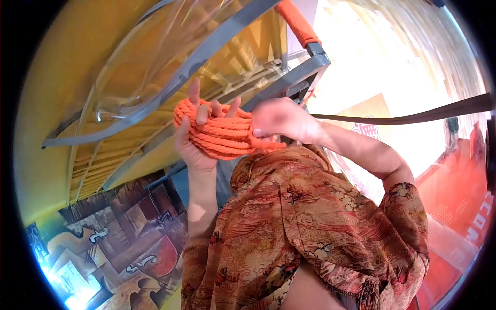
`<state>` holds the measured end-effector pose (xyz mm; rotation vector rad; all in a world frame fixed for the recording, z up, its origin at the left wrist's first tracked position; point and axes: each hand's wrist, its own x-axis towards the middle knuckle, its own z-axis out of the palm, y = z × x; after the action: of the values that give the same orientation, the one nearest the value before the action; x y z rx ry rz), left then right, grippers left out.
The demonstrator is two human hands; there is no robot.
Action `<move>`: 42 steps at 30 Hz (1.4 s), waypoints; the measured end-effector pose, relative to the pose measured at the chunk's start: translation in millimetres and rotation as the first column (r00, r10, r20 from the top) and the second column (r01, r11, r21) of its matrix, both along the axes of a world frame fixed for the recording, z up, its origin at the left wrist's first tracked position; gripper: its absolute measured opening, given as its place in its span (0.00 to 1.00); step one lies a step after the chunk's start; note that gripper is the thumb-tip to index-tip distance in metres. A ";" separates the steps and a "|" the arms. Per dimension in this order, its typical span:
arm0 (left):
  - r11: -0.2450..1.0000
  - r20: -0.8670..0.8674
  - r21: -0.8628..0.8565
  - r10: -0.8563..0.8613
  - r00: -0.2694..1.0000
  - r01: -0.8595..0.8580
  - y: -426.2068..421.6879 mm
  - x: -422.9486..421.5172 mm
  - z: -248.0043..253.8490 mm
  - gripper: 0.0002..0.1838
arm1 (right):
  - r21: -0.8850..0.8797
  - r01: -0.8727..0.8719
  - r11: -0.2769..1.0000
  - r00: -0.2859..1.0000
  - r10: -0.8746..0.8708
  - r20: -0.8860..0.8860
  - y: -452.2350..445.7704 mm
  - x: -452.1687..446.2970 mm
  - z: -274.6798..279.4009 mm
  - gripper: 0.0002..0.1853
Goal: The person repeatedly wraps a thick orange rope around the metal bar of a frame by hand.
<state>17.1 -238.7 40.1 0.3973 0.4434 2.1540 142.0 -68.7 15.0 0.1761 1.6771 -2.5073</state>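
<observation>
A thick bundle of orange rope (222,137) is gathered in coils in front of my body. My left hand (196,147) grips its left end, with some fingers curled over the strands and others sticking up past them. At the right end, my right hand (287,121) is closed against the bundle, thumb pressed on the strands; motion blurs part of this hand. A short tail of rope juts out beneath it. The patterned red-brown garment (315,222) on my body lies just below both hands.
A grey metal frame (302,70) stands beyond my hands, with orange rope wound round one bar (298,23). Clear plastic sheeting (139,72) hangs at upper left. A dark strap (413,118) stretches across the right. Red panels (449,206) stand at far right.
</observation>
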 end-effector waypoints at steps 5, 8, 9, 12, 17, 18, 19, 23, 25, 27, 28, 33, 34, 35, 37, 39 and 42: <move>0.999 0.110 -0.022 0.040 0.993 -0.038 16.1 6.6 6.4 0.33 | 0.086 0.021 0.996 0.988 -0.034 0.154 12.8 -2.7 -5.8 0.12; 1.000 0.155 0.027 -0.006 0.988 0.001 24.2 10.9 12.5 0.32 | 0.436 0.204 0.877 0.901 0.005 -0.433 22.2 -20.9 -29.6 0.15; 0.999 0.164 0.043 0.013 0.986 -0.021 24.4 11.1 15.4 0.32 | 0.439 0.209 0.874 0.902 0.001 -0.432 26.1 -19.2 -32.1 0.15; 0.995 0.247 0.098 -0.009 0.969 -0.016 19.7 9.4 17.2 0.32 | -0.199 0.077 0.977 0.976 -0.115 -0.186 34.9 -16.8 -15.4 0.16; 0.948 0.466 0.304 -0.233 0.853 0.092 15.8 12.3 26.3 0.13 | -0.347 0.107 0.932 0.978 -0.162 -0.133 36.3 -23.5 -35.0 0.20; 0.927 0.478 0.349 -0.303 0.825 0.138 17.3 11.9 29.1 0.10 | -0.280 0.089 0.956 0.976 -0.140 -0.169 31.1 -24.0 -35.6 0.20; 0.928 0.479 0.346 -0.302 0.825 0.138 18.8 13.2 34.1 0.10 | -0.209 0.071 0.975 0.973 -0.114 -0.202 25.8 -23.2 -31.4 0.21; 0.915 0.577 0.398 -0.304 0.758 0.064 29.7 21.6 58.3 0.08 | 0.021 -0.087 0.996 0.977 0.089 -0.193 13.2 -17.2 -32.9 0.12; 0.900 0.621 0.435 -0.317 0.716 0.021 32.8 20.2 61.7 0.08 | 0.006 -0.194 0.981 0.964 0.192 -0.183 -0.5 -14.6 -45.9 0.13; 0.897 0.634 0.440 -0.276 0.722 -0.044 35.5 14.5 62.1 0.08 | -0.351 -0.210 0.913 0.978 0.192 -0.086 -17.8 -0.9 -43.6 0.20; 0.897 0.635 0.439 -0.275 0.722 -0.046 36.4 12.3 59.6 0.08 | -0.406 -0.248 0.880 0.968 0.237 -0.076 -21.5 3.6 -45.0 0.22; 0.976 0.601 0.130 0.061 0.797 -0.172 34.8 -16.8 16.8 0.08 | -0.794 -0.009 0.608 0.994 0.090 0.057 -41.3 27.0 -29.5 0.32; 0.963 0.540 0.246 -0.039 0.841 -0.113 33.9 -29.3 -8.6 0.07 | -0.794 -0.011 0.608 0.994 0.096 0.060 -37.4 29.4 -34.2 0.32; 0.962 0.541 0.247 -0.035 0.840 -0.119 36.0 -35.9 -22.9 0.07 | -0.817 -0.141 0.560 0.982 0.183 -0.044 -29.2 32.3 -42.4 0.31; 0.973 0.301 -0.156 0.211 0.930 -0.170 41.3 -47.8 -44.6 0.11 | -0.824 -0.265 0.500 0.954 0.262 -0.148 -15.1 28.9 -41.8 0.30; 0.978 0.306 -0.165 0.171 0.937 -0.125 44.7 -58.3 -73.9 0.16 | -0.602 -0.069 0.796 0.984 0.153 0.089 0.0 23.7 -21.0 0.27; 0.967 0.337 -0.250 0.127 0.933 -0.041 60.6 -60.9 -78.8 0.25 | -0.571 0.070 0.818 0.987 0.025 0.158 9.1 21.1 -38.6 0.25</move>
<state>-43.8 -178.1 -38.6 -0.1457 0.5144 2.1627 163.1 -59.7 -23.7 0.3219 0.7984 -2.7944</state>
